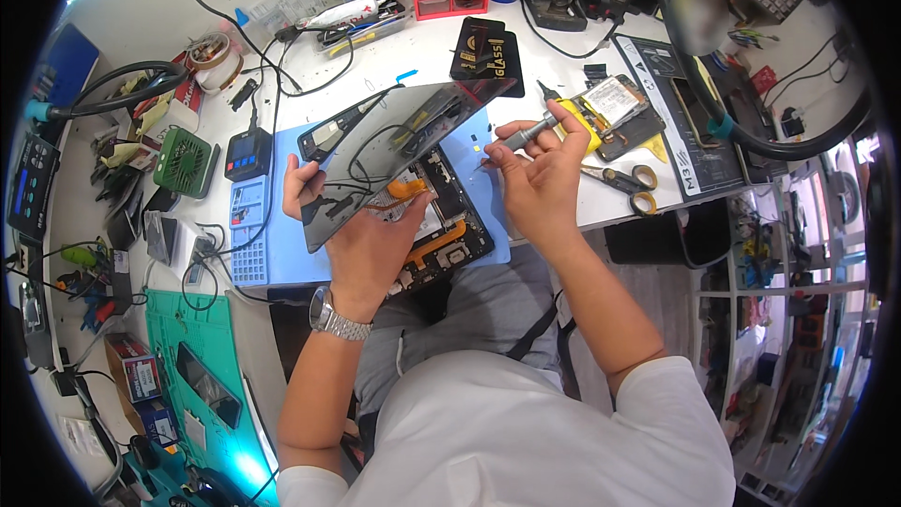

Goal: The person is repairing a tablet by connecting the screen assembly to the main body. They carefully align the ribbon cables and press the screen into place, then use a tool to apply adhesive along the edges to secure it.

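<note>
Panel (361, 155), glossy and dark, is clamped at a tilt in the left hand (374, 246), whose fingertips show past its left edge, above an opened electronic device (454, 199) at a white workbench (554, 61). An orange ribbon (407, 190) shows between the two; the device's exposed insides overlap a pale blue mat (293, 242). To the right, the right hand (540, 161) has its fingers closed around a grey metal tool (527, 133), apart from the panel.

Lettering surrounds the scene. Behind the panel, a black packet (504, 58) carries bold gold print. A white label (612, 101) on a piece of equipment beyond the right hand bears type too small to read, while pale characters mark a long dark mat (662, 117) beyond the scissors (621, 180). At far left, a black instrument (34, 190) shows a blue-lit readout, near a small black unit (249, 152) with a screen. Printed boxes (143, 377) stand lower left, beside a green mat (202, 324).
</note>
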Motion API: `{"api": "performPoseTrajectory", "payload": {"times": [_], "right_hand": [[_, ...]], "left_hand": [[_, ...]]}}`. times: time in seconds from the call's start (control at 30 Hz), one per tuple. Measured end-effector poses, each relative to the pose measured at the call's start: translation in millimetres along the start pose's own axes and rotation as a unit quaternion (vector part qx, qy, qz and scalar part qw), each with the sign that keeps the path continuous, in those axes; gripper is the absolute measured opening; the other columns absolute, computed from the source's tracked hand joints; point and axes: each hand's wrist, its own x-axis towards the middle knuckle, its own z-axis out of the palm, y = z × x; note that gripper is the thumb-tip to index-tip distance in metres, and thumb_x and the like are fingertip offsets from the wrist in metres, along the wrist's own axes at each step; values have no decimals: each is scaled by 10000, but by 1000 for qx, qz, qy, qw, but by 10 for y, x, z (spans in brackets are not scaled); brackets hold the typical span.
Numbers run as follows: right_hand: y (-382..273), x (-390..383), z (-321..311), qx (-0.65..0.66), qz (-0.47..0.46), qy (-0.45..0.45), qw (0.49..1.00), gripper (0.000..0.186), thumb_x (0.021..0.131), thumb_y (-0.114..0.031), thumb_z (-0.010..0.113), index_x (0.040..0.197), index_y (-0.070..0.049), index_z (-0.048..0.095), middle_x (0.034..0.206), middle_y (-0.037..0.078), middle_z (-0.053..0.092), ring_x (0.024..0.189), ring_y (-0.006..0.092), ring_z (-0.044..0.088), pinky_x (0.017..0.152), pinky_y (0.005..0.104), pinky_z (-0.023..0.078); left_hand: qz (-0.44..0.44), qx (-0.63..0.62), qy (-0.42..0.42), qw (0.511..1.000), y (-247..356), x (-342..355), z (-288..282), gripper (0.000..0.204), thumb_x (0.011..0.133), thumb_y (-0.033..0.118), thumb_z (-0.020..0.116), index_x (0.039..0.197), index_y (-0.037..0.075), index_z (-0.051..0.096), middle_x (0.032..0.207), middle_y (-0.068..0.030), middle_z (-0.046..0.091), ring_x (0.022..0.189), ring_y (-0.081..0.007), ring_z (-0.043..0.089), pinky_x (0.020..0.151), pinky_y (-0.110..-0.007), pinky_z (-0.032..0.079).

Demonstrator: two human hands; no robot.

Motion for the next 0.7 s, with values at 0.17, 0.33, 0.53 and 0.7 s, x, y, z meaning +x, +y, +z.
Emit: {"api": "performPoseTrajectory", "payload": {"times": [0.17, 0.33, 0.53, 0.7], "right_hand": [[33, -35, -21, -11, -5, -5, 1000, 757, 986, 160, 661, 1555, 26, 180, 1259, 207, 631, 1066, 211, 730, 888, 299, 637], [3, -58, -11, -8, 9, 0, 1000, 748, 982, 168, 655, 1552, 26, 193, 1246, 205, 632, 1026, 209, 738, 875, 296, 638], [18, -86, -34, -5, 28, -8, 1000, 752, 981, 168, 654, 1556, 20, 192, 1233, 197, 632, 1020, 210, 741, 876, 297, 637], [-8, -78, -3, -9, 31, -7, 999, 758, 982, 162, 660, 1557, 20, 188, 1238, 196, 631, 1026, 213, 740, 889, 299, 632]], "left_hand": [[-4, -8, 36, 999, -61, -6, 51, 749, 746, 373, 1010, 1343, 41, 702, 1491, -279, 409, 1445, -431, 326, 1231, -535, 335], [-14, 5, 16, 1000, -67, -2, 46, 773, 736, 372, 1018, 1345, 34, 682, 1487, -298, 302, 1472, -444, 229, 1243, -549, 308], [-30, -2, 7, 1000, -78, -9, 55, 747, 753, 378, 1007, 1340, 42, 691, 1484, -294, 303, 1476, -441, 204, 1243, -542, 302], [-16, -13, 7, 1000, -67, 2, 39, 672, 785, 388, 988, 1321, 76, 729, 1477, -248, 463, 1443, -419, 349, 1228, -503, 351]]}}
